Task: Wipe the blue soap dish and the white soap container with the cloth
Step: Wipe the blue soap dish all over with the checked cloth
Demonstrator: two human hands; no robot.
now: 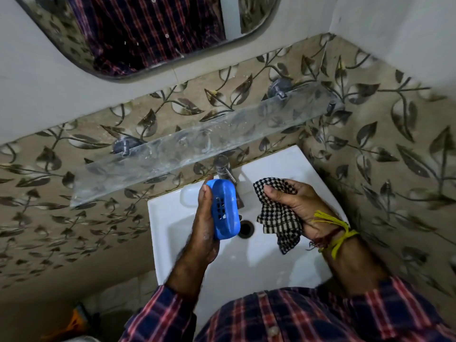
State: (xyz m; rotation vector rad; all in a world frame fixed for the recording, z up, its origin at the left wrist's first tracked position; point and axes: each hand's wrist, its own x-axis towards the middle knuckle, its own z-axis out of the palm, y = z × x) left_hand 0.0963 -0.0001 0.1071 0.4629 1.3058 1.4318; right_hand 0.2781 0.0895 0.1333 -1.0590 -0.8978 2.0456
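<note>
My left hand (204, 225) holds the blue soap dish (225, 209) upright over the white basin, its slotted face turned to the right. My right hand (301, 206) grips a black-and-white checked cloth (278, 218), which hangs down a short way to the right of the dish without touching it. A white soap container (188, 195) rests on the basin's back left corner, partly hidden behind my left hand.
The white basin (246, 262) has a drain hole (245, 228) and a metal tap (224, 171) at its back. A glass shelf (197, 146) juts out above the tap. A mirror (148, 33) hangs higher up. Leaf-patterned tiles close in on the right.
</note>
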